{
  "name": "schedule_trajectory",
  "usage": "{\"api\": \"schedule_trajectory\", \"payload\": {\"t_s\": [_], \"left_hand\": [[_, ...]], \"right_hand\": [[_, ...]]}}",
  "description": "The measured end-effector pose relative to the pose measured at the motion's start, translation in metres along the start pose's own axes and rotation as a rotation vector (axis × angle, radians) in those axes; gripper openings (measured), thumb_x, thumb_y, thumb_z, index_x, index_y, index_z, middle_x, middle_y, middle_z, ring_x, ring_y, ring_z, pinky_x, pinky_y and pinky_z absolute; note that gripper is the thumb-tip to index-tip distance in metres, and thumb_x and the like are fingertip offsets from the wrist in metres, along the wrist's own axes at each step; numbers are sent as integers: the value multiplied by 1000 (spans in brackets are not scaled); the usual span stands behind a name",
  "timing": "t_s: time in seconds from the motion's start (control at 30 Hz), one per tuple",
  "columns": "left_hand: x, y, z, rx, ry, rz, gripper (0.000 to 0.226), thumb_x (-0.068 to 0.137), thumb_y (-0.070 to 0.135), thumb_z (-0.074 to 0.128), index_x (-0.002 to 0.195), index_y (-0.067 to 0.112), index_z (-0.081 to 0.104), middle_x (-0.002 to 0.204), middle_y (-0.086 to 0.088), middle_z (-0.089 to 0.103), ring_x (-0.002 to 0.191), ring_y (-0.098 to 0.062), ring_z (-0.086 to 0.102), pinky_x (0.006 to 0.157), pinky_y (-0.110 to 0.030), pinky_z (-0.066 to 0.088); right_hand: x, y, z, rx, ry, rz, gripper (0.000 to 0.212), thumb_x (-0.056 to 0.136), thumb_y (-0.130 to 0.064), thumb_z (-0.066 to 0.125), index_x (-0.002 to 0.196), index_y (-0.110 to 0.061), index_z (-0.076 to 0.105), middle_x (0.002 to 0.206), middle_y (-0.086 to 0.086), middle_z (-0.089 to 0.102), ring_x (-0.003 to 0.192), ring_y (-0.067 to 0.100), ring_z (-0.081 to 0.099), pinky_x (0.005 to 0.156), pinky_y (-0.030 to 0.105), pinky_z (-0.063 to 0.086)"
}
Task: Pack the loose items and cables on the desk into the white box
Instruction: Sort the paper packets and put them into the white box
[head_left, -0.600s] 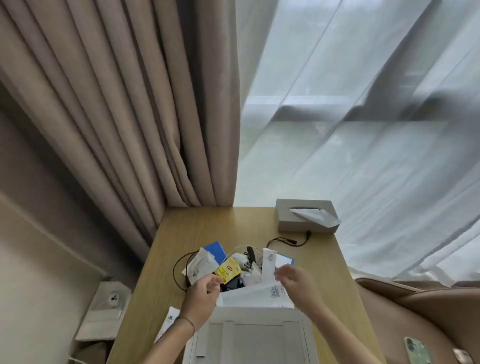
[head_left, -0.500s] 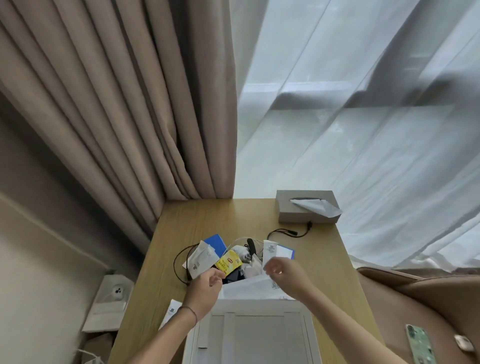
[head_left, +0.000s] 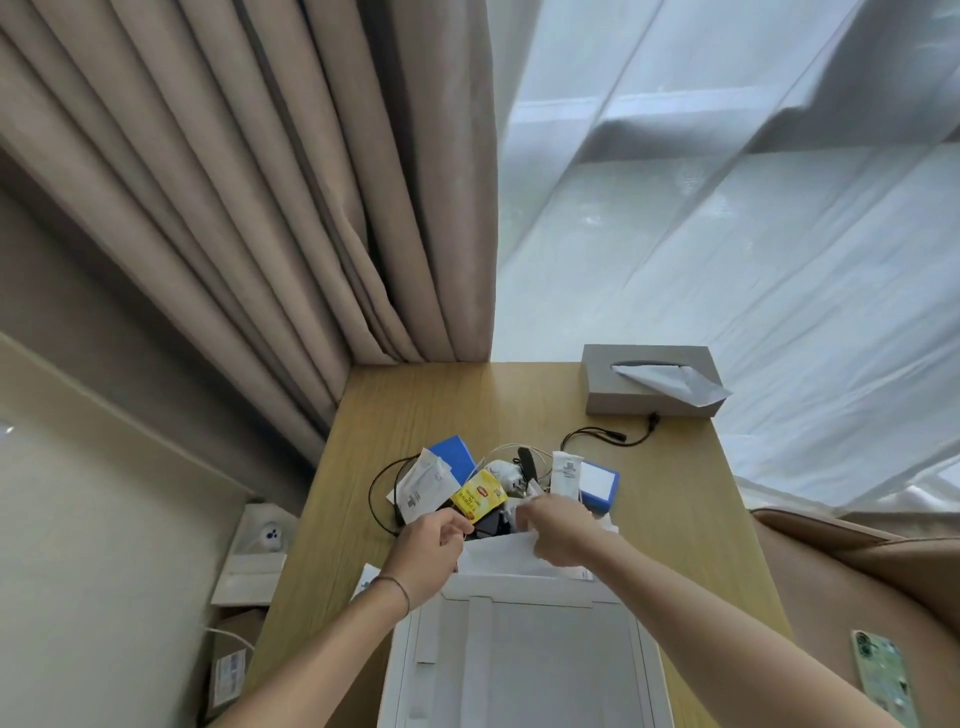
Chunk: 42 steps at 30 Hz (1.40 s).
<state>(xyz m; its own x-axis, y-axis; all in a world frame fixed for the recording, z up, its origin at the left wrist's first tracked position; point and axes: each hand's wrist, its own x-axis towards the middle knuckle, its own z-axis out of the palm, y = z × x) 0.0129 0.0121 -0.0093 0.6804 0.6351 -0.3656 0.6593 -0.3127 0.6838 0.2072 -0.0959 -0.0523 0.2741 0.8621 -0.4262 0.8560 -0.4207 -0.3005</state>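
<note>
Head view: white box (head_left: 524, 660), flat-sided cardboard, open at the near edge of the wooden desk (head_left: 415, 410); just beyond it a heap of packets and cables; left hand (head_left: 426, 551) pinches a yellow sachet (head_left: 478, 493); right hand (head_left: 558, 530), close beside, grips white paper (head_left: 498, 558); grey tissue box (head_left: 644, 379) far right.

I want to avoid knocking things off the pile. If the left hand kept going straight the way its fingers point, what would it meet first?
Most likely the yellow packet: the left hand points up and right at it, fingertips about at its near edge. Depth is unclear, so contact may already exist.
</note>
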Motion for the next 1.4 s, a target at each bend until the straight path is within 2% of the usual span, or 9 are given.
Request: {"api": "schedule_trajectory", "payload": {"t_s": [0.23,0.4,0.53,0.77,0.87,1.07,1.17,1.33,1.4], "left_hand": [[5,-5,2,26,-29,59,23,95,17,50,95,31,69,90,8,72,84,-10,66,76,-34,57],[20,3,17,92,-139,88,24,93,21,48,92,35,68,89,7,71,80,-12,64,70,-31,56],[40,17,33,202,-256,137,25,89,19,50,101,32,68,98,9,70,90,-13,64,83,-35,57],[74,36,57,391,-488,226,40,83,3,57,113,27,66,109,9,65,101,-12,61,85,-26,53],[78,42,68,541,-553,297,37,83,10,60,116,27,62,110,6,65,98,-16,61,77,-24,50],[77,49,81,698,-585,382,14,77,13,62,87,19,69,85,3,66,78,-19,60,68,-30,53],[74,49,79,665,-537,403,13,79,17,63,70,24,57,76,6,59,73,-18,56,60,-27,45],[62,53,62,477,-378,383,10,90,25,60,85,19,55,83,1,62,76,-23,59,68,-37,50],[56,56,52,378,-263,389,6,93,24,54,89,20,53,79,-2,62,70,-24,58,63,-38,48]], "right_hand": [[-8,9,-27,323,178,136,31,95,-18,59,126,-15,64,116,8,69,106,30,63,80,37,51],[-34,23,-57,633,378,277,36,97,-23,60,131,-12,62,115,5,71,91,23,69,75,39,59],[-60,22,-63,931,460,329,18,96,-23,60,109,-17,71,87,1,75,65,13,70,57,30,56],[-101,11,-45,1316,468,372,15,98,-22,61,101,-12,72,98,16,76,78,28,73,77,53,59],[-115,6,-39,1375,452,352,14,97,-20,62,107,-16,71,101,12,77,90,32,74,81,50,59],[-138,2,-31,1461,452,330,21,95,-9,63,115,-14,69,106,7,77,95,29,74,84,44,61],[-148,2,-28,1461,463,325,19,92,-6,66,110,-11,73,103,8,78,96,28,74,81,37,61],[-162,-9,-20,1426,475,262,11,87,-3,73,96,-5,79,94,11,79,83,20,76,68,21,56],[-165,-15,-14,1445,500,243,11,86,1,73,94,-2,79,93,15,79,87,29,76,74,30,61]]}}
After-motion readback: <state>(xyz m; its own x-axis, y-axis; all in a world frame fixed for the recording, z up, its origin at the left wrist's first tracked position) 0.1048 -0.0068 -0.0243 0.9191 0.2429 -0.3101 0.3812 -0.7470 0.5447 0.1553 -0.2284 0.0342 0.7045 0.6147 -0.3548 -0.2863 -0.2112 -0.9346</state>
